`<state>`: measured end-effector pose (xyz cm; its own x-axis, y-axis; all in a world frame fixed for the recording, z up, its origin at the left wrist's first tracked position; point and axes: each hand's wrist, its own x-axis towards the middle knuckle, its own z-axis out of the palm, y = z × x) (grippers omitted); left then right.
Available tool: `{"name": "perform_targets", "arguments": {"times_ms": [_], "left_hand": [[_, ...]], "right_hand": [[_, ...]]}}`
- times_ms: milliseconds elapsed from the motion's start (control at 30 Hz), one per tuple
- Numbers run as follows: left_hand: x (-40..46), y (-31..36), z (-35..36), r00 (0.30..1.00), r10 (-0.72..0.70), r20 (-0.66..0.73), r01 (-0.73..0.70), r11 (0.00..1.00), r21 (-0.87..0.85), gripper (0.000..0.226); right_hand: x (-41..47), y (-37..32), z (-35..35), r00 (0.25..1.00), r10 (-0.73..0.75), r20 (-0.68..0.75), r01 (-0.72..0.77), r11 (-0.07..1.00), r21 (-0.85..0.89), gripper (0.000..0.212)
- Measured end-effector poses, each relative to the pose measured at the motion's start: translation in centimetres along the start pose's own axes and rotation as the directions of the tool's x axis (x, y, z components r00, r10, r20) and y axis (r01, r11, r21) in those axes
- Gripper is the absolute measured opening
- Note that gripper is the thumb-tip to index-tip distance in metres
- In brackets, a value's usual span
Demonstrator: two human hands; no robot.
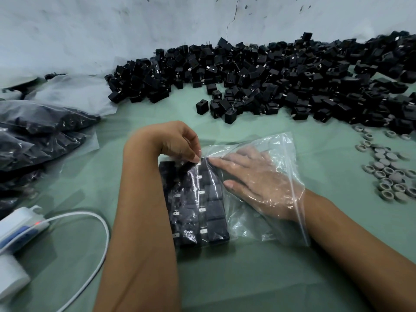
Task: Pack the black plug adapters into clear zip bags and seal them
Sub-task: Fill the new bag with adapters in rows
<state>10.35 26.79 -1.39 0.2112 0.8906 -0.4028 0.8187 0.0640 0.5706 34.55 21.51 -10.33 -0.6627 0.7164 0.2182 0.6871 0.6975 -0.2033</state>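
You are working at the centre of the frame, where a clear zip bag (270, 154) is lying on the green table (247, 278) with two neat rows of black plug adapters (202, 199) packed against its closed left side. Your left hand (180, 140) is pinching the bag film at the upper end of the rows, fingers curled onto the plastic, while your right hand (254, 179) is reaching inside the bag through its open mouth at the right, fingers straight and flat, pressing toward the second row. The film is thin, soft and slippery, so it is likely going to crumple and slide unless you are holding it taut; the better place to take hold is the stiffer zip strip along the right edge, pinching at one end and running along it. The adapters look hard and fairly dense, so the filled bag should feel weighty, and their metal prongs could be snagging or puncturing the film if you drag them. The loose heap of adapters (292, 77) is spreading across the upper right of the frame, filled bags (38, 136) are stacking at the left edge, small grey rings (387, 172) are lying at the right edge, and a white device with a cable (20, 228) is sitting at the lower left.
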Motion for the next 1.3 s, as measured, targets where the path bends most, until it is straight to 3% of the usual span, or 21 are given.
{"name": "perform_targets", "arguments": {"times_ms": [133, 367, 433, 500, 533, 567, 600, 667, 767, 867, 933, 1000, 1067, 1167, 1233, 1300], "left_hand": [[-0.3, -0.6, -0.6, 0.999, -0.033, -0.012, 0.033, 0.999, -0.008, 0.018], [-0.8, -1.1, -0.9, 0.992, -0.120, -0.030, 0.119, 0.992, -0.034, 0.013], [-0.9, -1.1, -0.9, 0.991, -0.128, -0.043, 0.126, 0.991, -0.032, 0.012], [-0.8, -1.1, -0.9, 0.991, -0.122, -0.059, 0.121, 0.992, -0.023, 0.012], [-0.7, -1.0, -0.9, 0.991, -0.121, -0.064, 0.120, 0.993, -0.020, 0.013], [-0.7, -1.0, -0.9, 0.990, -0.122, -0.067, 0.121, 0.992, -0.018, 0.013], [-0.6, -1.0, -0.9, 0.990, -0.124, -0.066, 0.123, 0.992, -0.016, 0.014], [-0.6, -1.0, -0.8, 0.989, -0.126, -0.071, 0.126, 0.992, -0.008, 0.013], [-0.6, -1.0, -0.8, 0.988, -0.113, -0.110, 0.114, 0.994, 0.001, 0.011], [-0.6, -1.0, -0.7, 0.985, -0.102, -0.142, 0.105, 0.994, 0.012, 0.014], [-0.5, -0.8, -0.6, 0.974, -0.098, -0.202, 0.104, 0.994, 0.021, 0.015], [-0.3, -0.4, -0.4, 0.955, -0.087, -0.283, 0.098, 0.995, 0.025, 0.014], [-0.1, 0.0, -0.4, 0.945, -0.062, -0.321, 0.069, 0.998, 0.010, 0.011], [0.1, 1.0, -0.1, 0.950, 0.010, -0.312, -0.013, 1.000, -0.005, 0.007], [0.3, 1.8, 0.3, 0.959, 0.087, -0.271, -0.096, 0.995, -0.021, 0.008], [0.5, 2.9, 0.9, 0.959, 0.182, -0.219, -0.195, 0.980, -0.042, 0.012]], "right_hand": [[0.1, -0.2, -0.2, 1.000, -0.006, 0.030, 0.007, 0.999, -0.035, 0.062], [-0.2, -0.3, -0.8, 0.998, 0.049, 0.042, -0.054, 0.992, 0.110, 0.065], [-0.4, -0.3, -1.8, 0.999, 0.048, 0.002, -0.047, 0.971, 0.234, 0.070], [-1.1, -0.1, -3.1, 0.990, 0.102, -0.096, -0.041, 0.864, 0.502, 0.087], [-1.7, 0.4, -3.7, 0.978, 0.161, -0.130, -0.054, 0.807, 0.589, 0.069], [-2.3, 1.1, -4.2, 0.962, 0.218, -0.166, -0.082, 0.806, 0.587, 0.034], [-2.6, 1.9, -4.7, 0.940, 0.286, -0.187, -0.141, 0.823, 0.550, 0.011], [-3.1, 4.0, -5.0, 0.864, 0.449, -0.229, -0.308, 0.830, 0.466, 0.021], [-3.4, 5.7, -5.5, 0.706, 0.659, -0.258, -0.507, 0.725, 0.466, 0.015], [-3.1, 5.9, -5.4, 0.563, 0.773, -0.293, -0.515, 0.605, 0.607, 0.026], [-2.4, 5.6, -6.1, 0.511, 0.798, -0.321, -0.480, 0.574, 0.663, 0.025], [-0.9, 5.6, -7.4, 0.583, 0.723, -0.371, -0.494, 0.678, 0.545, 0.020], [1.7, 5.7, -8.8, 0.732, 0.574, -0.367, -0.473, 0.816, 0.333, 0.019], [6.6, 5.7, -8.8, 0.933, 0.326, -0.150, -0.324, 0.945, 0.040, 0.029], [9.1, 5.6, -7.6, 0.973, 0.214, 0.082, -0.202, 0.971, -0.132, 0.046], [10.4, 5.7, -6.1, 0.963, 0.175, 0.206, -0.121, 0.960, -0.253, 0.045]]}}
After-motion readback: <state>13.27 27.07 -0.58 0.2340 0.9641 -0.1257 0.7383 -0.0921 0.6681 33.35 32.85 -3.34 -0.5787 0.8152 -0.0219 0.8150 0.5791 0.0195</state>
